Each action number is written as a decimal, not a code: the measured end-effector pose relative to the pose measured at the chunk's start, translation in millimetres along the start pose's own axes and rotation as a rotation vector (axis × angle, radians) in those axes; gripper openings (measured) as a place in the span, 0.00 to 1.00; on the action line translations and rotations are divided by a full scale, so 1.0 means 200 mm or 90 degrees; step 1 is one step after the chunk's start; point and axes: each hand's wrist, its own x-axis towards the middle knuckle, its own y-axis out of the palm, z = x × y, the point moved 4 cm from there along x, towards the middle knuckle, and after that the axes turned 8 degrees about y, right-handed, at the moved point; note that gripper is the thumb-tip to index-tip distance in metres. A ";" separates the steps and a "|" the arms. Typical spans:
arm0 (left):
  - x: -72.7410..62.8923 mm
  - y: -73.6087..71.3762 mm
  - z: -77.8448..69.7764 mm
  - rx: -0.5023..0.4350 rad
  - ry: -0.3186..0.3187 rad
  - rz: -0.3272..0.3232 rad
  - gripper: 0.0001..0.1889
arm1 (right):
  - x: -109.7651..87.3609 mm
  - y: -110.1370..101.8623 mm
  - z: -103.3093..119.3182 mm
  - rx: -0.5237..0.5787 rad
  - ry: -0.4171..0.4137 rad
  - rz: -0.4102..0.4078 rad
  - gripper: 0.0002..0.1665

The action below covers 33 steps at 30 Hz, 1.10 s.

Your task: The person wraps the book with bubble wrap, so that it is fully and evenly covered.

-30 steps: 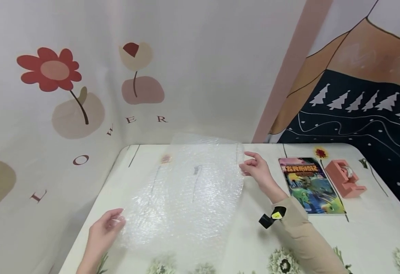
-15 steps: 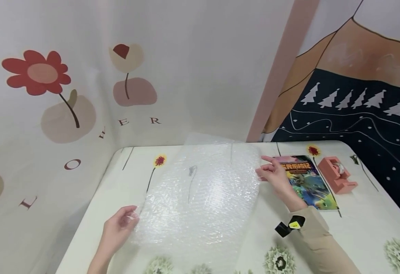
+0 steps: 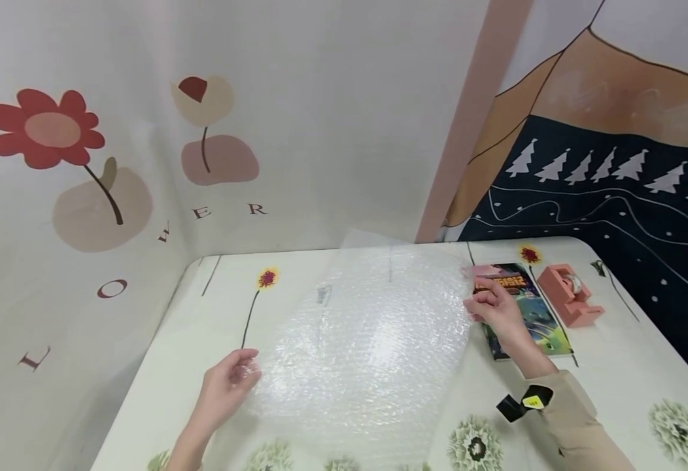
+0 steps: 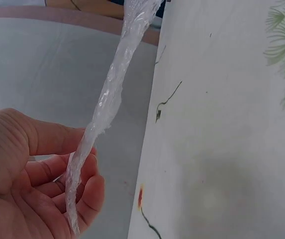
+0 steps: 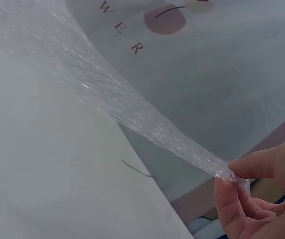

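Note:
A clear sheet of bubble wrap (image 3: 367, 347) is stretched between both hands above the table in the head view. My left hand (image 3: 226, 386) pinches its left edge between thumb and fingers; the left wrist view shows the wrap (image 4: 110, 94) edge-on, running up from that grip. On the far right side, my right hand (image 3: 499, 314) pinches the opposite edge, and the right wrist view has thumb and forefinger closed on a corner of the wrap (image 5: 182, 144). The table's printed pattern shows faintly through the plastic.
Partly behind my right hand lies a colourful book (image 3: 547, 327). A pink tape dispenser (image 3: 567, 297) with a roll of tape stands just right of it. The white flower-print table (image 3: 609, 366) meets a printed curtain (image 3: 332, 131) along its back edge.
Both hands have shifted rightward with the bubble wrap, and the right hand now overlaps the book. The head view has also turned slightly to the right.

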 end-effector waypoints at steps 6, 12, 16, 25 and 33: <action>0.05 0.05 -0.04 -0.015 0.016 0.016 0.15 | -0.01 -0.07 -0.06 -0.003 -0.003 -0.006 0.35; 0.08 0.12 -0.06 -0.014 0.033 0.028 0.16 | 0.00 -0.14 -0.18 -0.020 -0.055 -0.016 0.34; 0.10 0.14 -0.06 -0.008 0.048 0.028 0.16 | 0.01 -0.17 -0.24 -0.019 -0.073 -0.023 0.35; 0.12 0.19 -0.05 0.000 0.037 0.049 0.15 | -0.03 -0.17 -0.21 -0.035 -0.021 -0.025 0.36; 0.13 0.24 -0.04 -0.016 0.067 0.036 0.14 | -0.02 -0.18 -0.24 -0.115 -0.032 -0.056 0.36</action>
